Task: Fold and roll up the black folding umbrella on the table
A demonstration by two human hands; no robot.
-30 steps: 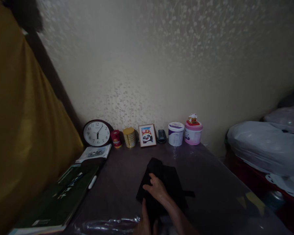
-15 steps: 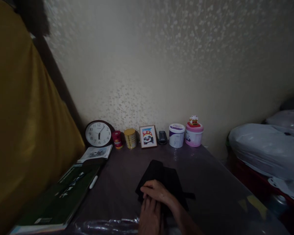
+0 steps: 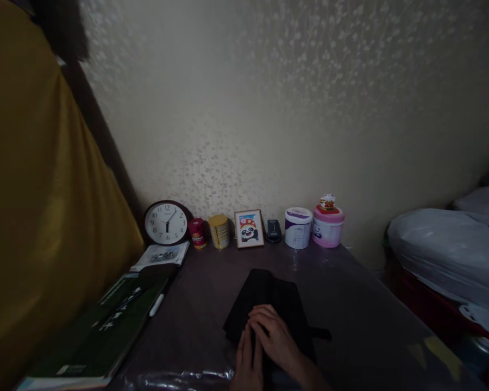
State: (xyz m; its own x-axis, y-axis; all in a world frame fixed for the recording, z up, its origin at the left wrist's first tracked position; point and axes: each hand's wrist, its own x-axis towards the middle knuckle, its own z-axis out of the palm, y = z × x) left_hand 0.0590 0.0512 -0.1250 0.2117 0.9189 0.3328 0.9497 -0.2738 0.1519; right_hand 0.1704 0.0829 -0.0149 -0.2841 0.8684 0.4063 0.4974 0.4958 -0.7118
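A folded black fabric item lies on the dark tabletop in front of me, with a short strap sticking out to its right. I cannot tell what kind of item it is. My left hand rests on its near part, fingers stretched forward and flat. Just right of it and partly over its fingertips, my right hand lies on the fabric with its fingers extended and slightly bent. Neither hand grips anything that I can see. The hands cover the near middle of the fabric.
Along the wall stand a round clock, a red can, a yellow-lidded tin, a panda picture frame and two lidded tubs. A green book with a pen lies left. Plastic-wrapped bundles sit right.
My right hand has shifted slightly away from me and right, uncovering more of my left fingers. The fabric stays folded on the table. The view has turned slightly.
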